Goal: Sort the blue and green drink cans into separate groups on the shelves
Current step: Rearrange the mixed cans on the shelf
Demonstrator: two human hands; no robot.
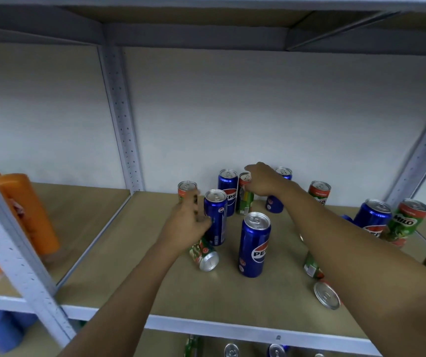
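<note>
Blue Pepsi cans and green Milo cans stand mixed on the brown shelf board (pixel 155 279). My right hand (pixel 262 181) reaches to the back and pinches the top of an upright green can (pixel 244 202), next to a blue can (pixel 228 188). My left hand (pixel 185 224), blurred, has spread fingers that hold nothing. It sits between a green can (pixel 186 189) at the back left and a blue can (pixel 217 217), with fingertips by the blue one. A green can (pixel 205 257) lies on its side under that hand. Another blue can (pixel 254 246) stands in front.
More cans stand at the right: blue (pixel 373 217), green Milo (pixel 406 220), green (pixel 319 193). One can (pixel 326 295) lies under my right forearm. Orange bottles (pixel 29 210) fill the left bay behind a grey upright post (pixel 121 119). Several cans (pixel 231 350) show on the shelf below.
</note>
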